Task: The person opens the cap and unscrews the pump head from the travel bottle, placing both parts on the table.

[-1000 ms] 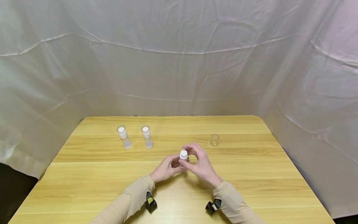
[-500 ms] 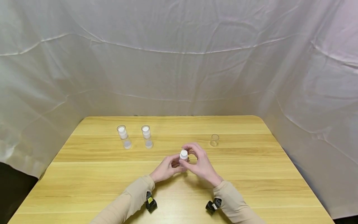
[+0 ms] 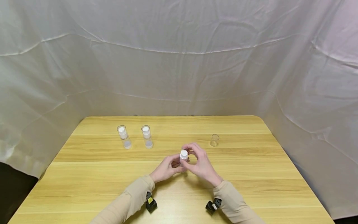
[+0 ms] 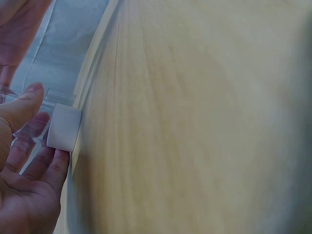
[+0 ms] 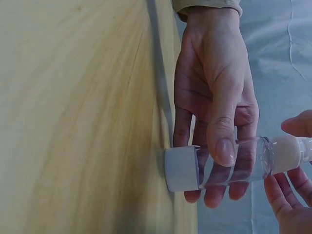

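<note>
In the head view a small pump bottle (image 3: pixel 183 154) stands upright over the table, between both hands. My left hand (image 3: pixel 167 169) grips its clear body (image 5: pixel 209 168), thumb on one side and fingers on the other. The white base (image 5: pixel 181 169) shows below those fingers, close to the tabletop. With thumb and fingertips, my right hand (image 3: pixel 202 165) pinches the white collar (image 5: pixel 286 154) under the pump head. A small nozzle points to the upper left. Much of the bottle's body is hidden by the hands in the head view.
Two similar bottles with clear caps, one at the far left (image 3: pixel 124 137) and another beside it (image 3: pixel 147 137), stand upright. A loose clear cap (image 3: pixel 214 140) sits behind the right hand. Grey-white curtains (image 3: pixel 179 71) surround the wooden table (image 3: pixel 251 161).
The bottle's white top has turned slightly, and its nozzle now shows at the upper left. Both hands stay in nearly the same place.
</note>
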The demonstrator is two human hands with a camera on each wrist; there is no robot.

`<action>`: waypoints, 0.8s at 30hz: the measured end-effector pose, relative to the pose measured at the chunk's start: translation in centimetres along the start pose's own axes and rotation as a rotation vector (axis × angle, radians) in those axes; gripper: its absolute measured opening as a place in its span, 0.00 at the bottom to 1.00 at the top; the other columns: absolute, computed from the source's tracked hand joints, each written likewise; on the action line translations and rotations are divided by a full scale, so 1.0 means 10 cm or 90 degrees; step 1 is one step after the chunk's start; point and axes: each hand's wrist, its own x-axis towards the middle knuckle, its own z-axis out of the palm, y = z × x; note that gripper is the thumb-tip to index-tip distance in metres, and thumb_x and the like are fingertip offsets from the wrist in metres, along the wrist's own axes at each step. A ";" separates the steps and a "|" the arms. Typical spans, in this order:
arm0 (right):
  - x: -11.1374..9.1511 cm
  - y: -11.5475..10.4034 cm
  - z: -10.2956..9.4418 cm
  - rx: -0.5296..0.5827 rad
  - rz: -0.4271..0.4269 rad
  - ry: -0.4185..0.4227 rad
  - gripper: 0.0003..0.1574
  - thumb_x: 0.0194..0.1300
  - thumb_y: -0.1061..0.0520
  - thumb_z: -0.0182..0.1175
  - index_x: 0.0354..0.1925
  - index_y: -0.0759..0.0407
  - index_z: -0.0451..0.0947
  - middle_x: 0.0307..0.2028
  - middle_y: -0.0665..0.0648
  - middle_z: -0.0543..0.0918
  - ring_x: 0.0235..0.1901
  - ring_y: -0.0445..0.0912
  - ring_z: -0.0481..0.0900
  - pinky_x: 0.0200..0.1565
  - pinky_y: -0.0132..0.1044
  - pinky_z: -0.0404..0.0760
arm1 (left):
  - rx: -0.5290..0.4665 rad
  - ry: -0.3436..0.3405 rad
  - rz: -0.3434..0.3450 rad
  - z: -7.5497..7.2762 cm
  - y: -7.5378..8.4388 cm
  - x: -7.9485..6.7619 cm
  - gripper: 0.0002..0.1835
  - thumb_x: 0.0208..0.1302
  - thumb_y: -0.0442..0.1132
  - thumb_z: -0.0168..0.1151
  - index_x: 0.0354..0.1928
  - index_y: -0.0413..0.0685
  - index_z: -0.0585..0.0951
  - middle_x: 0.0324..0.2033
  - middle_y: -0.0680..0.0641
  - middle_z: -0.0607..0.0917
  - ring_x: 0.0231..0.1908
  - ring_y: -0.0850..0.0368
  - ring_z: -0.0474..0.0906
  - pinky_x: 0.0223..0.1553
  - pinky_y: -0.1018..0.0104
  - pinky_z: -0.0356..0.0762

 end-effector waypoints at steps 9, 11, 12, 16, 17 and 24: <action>0.00 0.00 0.01 0.001 0.022 0.010 0.23 0.55 0.69 0.72 0.49 0.65 0.78 0.45 0.58 0.83 0.46 0.45 0.82 0.54 0.38 0.87 | 0.003 0.005 -0.001 0.01 0.02 0.00 0.24 0.65 0.36 0.67 0.62 0.38 0.77 0.56 0.40 0.86 0.56 0.46 0.83 0.61 0.69 0.79; -0.01 0.00 0.01 0.006 0.019 0.001 0.23 0.55 0.70 0.70 0.50 0.66 0.78 0.46 0.59 0.83 0.48 0.45 0.82 0.57 0.38 0.86 | 0.012 0.006 0.000 0.00 0.02 0.00 0.24 0.65 0.37 0.67 0.62 0.39 0.78 0.56 0.40 0.86 0.56 0.46 0.83 0.62 0.69 0.79; -0.01 0.00 0.01 0.008 0.016 -0.002 0.24 0.55 0.71 0.70 0.51 0.66 0.78 0.47 0.60 0.83 0.49 0.45 0.81 0.58 0.39 0.85 | 0.013 0.006 -0.001 0.00 0.02 0.00 0.24 0.65 0.37 0.67 0.62 0.39 0.78 0.56 0.40 0.86 0.56 0.46 0.83 0.62 0.68 0.79; -0.01 0.00 0.01 0.008 0.002 0.001 0.27 0.54 0.70 0.71 0.53 0.66 0.77 0.48 0.61 0.82 0.50 0.46 0.81 0.59 0.38 0.84 | 0.002 0.002 -0.005 0.00 0.02 0.00 0.24 0.66 0.37 0.67 0.63 0.38 0.77 0.58 0.39 0.85 0.58 0.44 0.82 0.64 0.65 0.78; -0.01 0.00 0.01 0.005 -0.002 0.006 0.28 0.54 0.69 0.72 0.54 0.65 0.77 0.47 0.61 0.82 0.49 0.46 0.81 0.58 0.38 0.85 | -0.001 0.002 -0.007 0.00 0.02 0.00 0.25 0.66 0.37 0.67 0.63 0.38 0.77 0.58 0.39 0.84 0.59 0.44 0.82 0.64 0.66 0.78; -0.01 -0.01 0.01 -0.005 -0.004 0.026 0.23 0.55 0.68 0.73 0.49 0.63 0.78 0.43 0.57 0.83 0.43 0.45 0.82 0.50 0.39 0.88 | 0.004 0.002 -0.009 0.00 0.03 -0.01 0.24 0.65 0.36 0.67 0.63 0.38 0.77 0.57 0.39 0.85 0.56 0.45 0.83 0.62 0.69 0.78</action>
